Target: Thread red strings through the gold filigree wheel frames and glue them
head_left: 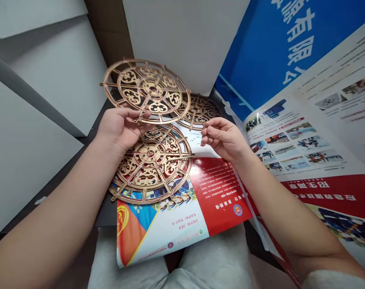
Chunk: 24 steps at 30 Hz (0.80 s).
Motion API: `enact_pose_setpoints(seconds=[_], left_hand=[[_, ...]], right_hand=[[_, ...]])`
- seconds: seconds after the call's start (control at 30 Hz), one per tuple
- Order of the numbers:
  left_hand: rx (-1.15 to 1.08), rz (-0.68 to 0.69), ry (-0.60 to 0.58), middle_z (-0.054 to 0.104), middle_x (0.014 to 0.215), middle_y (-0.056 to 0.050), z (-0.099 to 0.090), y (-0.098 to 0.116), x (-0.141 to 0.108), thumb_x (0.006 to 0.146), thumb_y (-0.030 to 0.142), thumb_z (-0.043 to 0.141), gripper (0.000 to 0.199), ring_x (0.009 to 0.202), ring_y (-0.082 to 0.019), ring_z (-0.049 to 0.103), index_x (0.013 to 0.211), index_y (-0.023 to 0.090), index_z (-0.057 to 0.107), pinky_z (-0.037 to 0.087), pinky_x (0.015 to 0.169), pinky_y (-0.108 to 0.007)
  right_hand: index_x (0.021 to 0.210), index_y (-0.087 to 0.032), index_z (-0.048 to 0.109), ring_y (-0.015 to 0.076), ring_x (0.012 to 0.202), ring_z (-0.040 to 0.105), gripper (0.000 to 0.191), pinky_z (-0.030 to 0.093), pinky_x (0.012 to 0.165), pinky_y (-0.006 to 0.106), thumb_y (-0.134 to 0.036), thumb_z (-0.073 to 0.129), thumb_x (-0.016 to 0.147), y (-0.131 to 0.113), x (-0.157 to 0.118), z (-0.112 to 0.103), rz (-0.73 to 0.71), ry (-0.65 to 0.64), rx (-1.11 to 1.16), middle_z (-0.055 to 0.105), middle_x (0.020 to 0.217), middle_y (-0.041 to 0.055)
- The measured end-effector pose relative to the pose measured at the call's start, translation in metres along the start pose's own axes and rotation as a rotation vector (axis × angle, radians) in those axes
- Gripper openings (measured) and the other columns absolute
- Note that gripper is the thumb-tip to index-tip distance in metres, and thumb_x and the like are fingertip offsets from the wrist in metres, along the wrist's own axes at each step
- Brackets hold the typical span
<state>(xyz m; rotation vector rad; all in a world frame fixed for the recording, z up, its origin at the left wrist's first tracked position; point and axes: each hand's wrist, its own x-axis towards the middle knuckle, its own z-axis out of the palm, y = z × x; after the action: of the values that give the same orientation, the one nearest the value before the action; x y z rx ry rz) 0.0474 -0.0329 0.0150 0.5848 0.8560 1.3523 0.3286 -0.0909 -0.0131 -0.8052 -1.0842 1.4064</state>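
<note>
My left hand [119, 127] grips the near rim of a round, gold-brown openwork disc [157, 107], thumb and fingers closed on it. The disc is raised and tilted, with spokes, rings and scroll cut-outs. Below it, a similar openwork disc [147, 176] lies on a printed poster, apparently stacked with others. Another such disc [197, 109] lies further back, partly covered by the raised one. To the right of the raised disc, my right hand [224, 138] is held with its fingertips pinched together, apart from the rim. Anything between those fingertips is too small to make out.
The glossy red and white poster [218, 188] hangs over the table's front edge above my lap. White panels [182, 36] stand behind and at the left. A printed board [297, 144] and a blue banner [260, 56] rise close on the right.
</note>
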Motion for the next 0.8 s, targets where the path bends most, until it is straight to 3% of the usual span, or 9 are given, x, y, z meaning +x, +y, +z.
enact_pose_setpoints(seconds=[0.23,0.4,0.53,0.67,0.8], left_hand=[[0.168,-0.162,0.033,0.070,0.086,-0.014,-0.007,-0.005,0.008,0.060,0.002,0.060,0.024,0.077,-0.025,0.072,0.077,0.017,0.053,0.065,0.060,-0.035],[0.178,-0.209,0.030,0.073,0.091,-0.015,-0.013,-0.003,0.011,0.060,0.000,0.058,0.028,0.077,-0.025,0.074,0.081,0.017,0.054,0.067,0.066,-0.039],[0.189,-0.253,0.081,0.073,0.094,-0.015,-0.020,0.000,0.013,0.057,-0.002,0.057,0.035,0.078,-0.025,0.074,0.086,0.018,0.057,0.067,0.065,-0.037],[0.204,-0.252,0.131,0.071,0.090,-0.015,-0.028,-0.001,0.007,0.058,-0.006,0.059,0.036,0.077,-0.023,0.073,0.085,0.018,0.060,0.067,0.065,-0.032],[0.255,-0.189,0.161,0.071,0.089,-0.016,-0.042,0.000,-0.009,0.063,-0.004,0.060,0.032,0.087,-0.026,0.074,0.087,0.017,0.062,0.067,0.069,-0.032]], right_hand=[[0.087,-0.026,0.077,0.0059,0.063,0.069,0.028,0.063,0.063,0.018,-0.030,0.098,0.069,-0.007,-0.001,0.001,-0.043,0.005,0.105,0.076,0.077,-0.0069],[0.091,-0.036,0.075,0.0055,0.069,0.067,0.022,0.062,0.068,0.018,-0.033,0.091,0.076,-0.014,0.000,-0.009,-0.148,-0.010,0.118,0.072,0.086,-0.0099],[0.096,-0.037,0.073,0.0102,0.087,0.072,0.010,0.064,0.074,0.023,-0.039,0.079,0.088,-0.020,0.000,-0.015,-0.196,0.075,0.032,0.073,0.098,-0.0069],[0.098,-0.034,0.072,0.0149,0.102,0.074,0.009,0.066,0.078,0.027,-0.040,0.075,0.092,-0.032,0.000,-0.010,-0.178,0.192,-0.058,0.074,0.105,-0.0041],[0.097,-0.031,0.072,0.0136,0.100,0.075,0.016,0.066,0.078,0.024,-0.032,0.084,0.086,-0.051,-0.004,0.004,-0.185,0.197,-0.020,0.075,0.097,-0.0054]])
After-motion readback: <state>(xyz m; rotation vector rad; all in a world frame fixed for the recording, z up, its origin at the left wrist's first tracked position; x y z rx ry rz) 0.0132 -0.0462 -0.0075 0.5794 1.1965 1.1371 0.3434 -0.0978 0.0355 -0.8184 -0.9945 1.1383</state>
